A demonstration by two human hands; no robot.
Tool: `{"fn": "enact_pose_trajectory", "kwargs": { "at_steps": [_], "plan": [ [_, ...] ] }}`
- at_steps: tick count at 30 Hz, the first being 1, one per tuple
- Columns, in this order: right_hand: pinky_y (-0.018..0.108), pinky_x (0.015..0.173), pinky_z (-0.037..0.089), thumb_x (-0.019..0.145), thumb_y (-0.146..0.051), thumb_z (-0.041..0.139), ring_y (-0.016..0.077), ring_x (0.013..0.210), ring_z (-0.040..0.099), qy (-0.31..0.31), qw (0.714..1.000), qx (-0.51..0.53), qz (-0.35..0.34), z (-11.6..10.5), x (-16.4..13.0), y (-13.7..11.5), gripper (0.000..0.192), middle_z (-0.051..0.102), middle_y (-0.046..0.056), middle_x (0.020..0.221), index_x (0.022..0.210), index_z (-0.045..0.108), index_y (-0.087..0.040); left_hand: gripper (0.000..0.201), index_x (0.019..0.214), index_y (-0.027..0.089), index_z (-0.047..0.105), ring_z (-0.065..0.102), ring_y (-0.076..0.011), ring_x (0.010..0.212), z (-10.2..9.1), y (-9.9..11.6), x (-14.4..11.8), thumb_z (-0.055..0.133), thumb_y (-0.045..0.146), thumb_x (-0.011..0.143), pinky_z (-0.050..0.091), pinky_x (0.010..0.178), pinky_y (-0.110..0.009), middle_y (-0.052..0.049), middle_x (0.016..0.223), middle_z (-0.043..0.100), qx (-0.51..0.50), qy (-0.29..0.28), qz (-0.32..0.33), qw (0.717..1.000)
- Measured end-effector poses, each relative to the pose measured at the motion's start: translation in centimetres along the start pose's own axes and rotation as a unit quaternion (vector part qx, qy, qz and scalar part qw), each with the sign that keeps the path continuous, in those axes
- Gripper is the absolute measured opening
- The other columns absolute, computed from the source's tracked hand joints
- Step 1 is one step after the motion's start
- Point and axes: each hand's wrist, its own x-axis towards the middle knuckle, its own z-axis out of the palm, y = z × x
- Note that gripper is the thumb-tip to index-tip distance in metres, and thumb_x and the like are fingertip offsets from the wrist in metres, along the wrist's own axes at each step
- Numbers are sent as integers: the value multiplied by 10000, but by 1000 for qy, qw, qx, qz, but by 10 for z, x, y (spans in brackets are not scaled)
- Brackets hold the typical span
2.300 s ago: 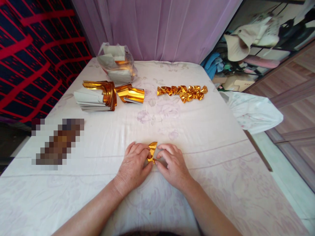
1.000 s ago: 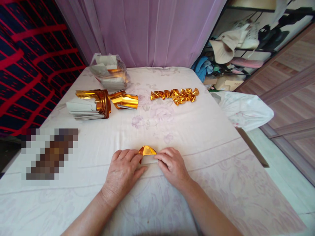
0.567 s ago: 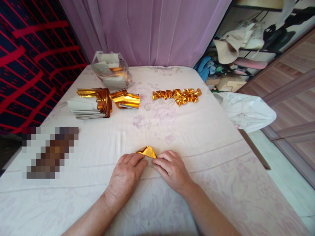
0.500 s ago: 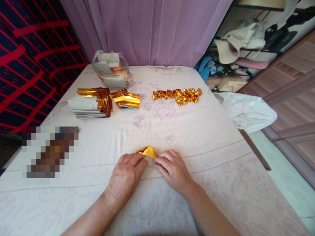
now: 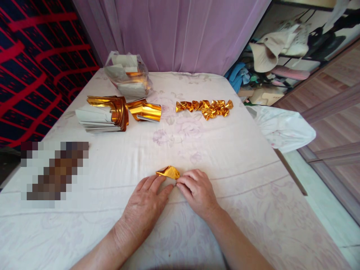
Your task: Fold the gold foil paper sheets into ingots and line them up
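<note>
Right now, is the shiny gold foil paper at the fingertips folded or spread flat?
Folded: the shiny gold foil paper shows a raised flap, creased at left.

A shiny gold foil piece [image 5: 170, 172] lies on the desk [image 5: 236, 161], partly folded, its bright, lightly creased face uppermost, its far edge rounded, its left end narrowing to a darker tip.

Place: a home, which room unclear | bench [image 5: 239, 161] under a floral cloth [image 5: 126, 153] | purple curtain [image 5: 174, 33] behind | red-and-navy checked fabric [image 5: 30, 56] at left | at right, an open shelf [image 5: 316, 59] with a pale cap [image 5: 263, 60] and shoes [image 5: 299, 44], wood-grain cabinet doors [image 5: 332, 93], pale tiled floor [image 5: 323, 191]
</note>
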Motion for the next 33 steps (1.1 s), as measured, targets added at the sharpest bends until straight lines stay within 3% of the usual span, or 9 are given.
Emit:
{"fn": "enact_pose_trajectory", "kwargs": {
  "at_steps": [4, 7, 11, 19, 27, 33],
  "plan": [
    [352, 750, 399, 921, -229, 595, 189, 836, 567, 8, 1000, -24, 9, 2, 0, -3, 112, 666, 24, 866, 863, 691, -239, 260, 1150, 176, 616, 594, -269, 1104, 1, -1, -1, 497, 168, 919, 509, 951, -452, -113, 1188, 637, -9, 17, 0, 1000],
    [349, 746, 393, 916, -223, 598, 189, 832, 566, 15, 999, -29, 16, 4, 1, -5, 107, 661, 22, 849, 858, 687, -239, 379, 1278, 202, 554, 575, -271, 1148, 4, -1, -5, 501, 138, 908, 494, 975, -451, -118, 1238, 610, 6, 32, 12, 999],
    [346, 742, 384, 917, -221, 591, 190, 822, 561, 21, 999, -30, 27, 5, 1, -6, 119, 660, 19, 828, 838, 678, -235, 513, 1359, 293, 499, 557, -277, 1187, 7, 1, -8, 531, 104, 884, 496, 969, -447, -111, 1297, 571, 34, -8, 7, 999],
    [332, 727, 389, 920, -216, 560, 186, 786, 576, 31, 999, -6, 22, 3, -1, -3, 95, 663, 19, 806, 876, 644, -221, 490, 1379, 292, 488, 519, -281, 1231, 8, 1, -7, 521, 152, 910, 453, 1003, -479, -110, 1353, 538, 28, -53, -3, 998],
    [337, 736, 381, 911, -198, 555, 199, 803, 569, 34, 999, -17, 39, 4, 0, -5, 84, 660, 21, 810, 841, 596, -218, 451, 1369, 278, 503, 515, -279, 1235, 8, 1, -5, 517, 182, 929, 451, 1002, -473, -110, 1366, 533, 18, -47, -6, 999],
    [335, 738, 373, 899, -181, 570, 199, 811, 564, 26, 999, -19, 42, 4, 1, -5, 73, 651, 16, 812, 840, 592, -219, 455, 1332, 287, 545, 537, -286, 1207, 4, 1, -3, 614, 209, 890, 472, 987, -462, -108, 1335, 557, 24, -63, -8, 998]
  ]
}}
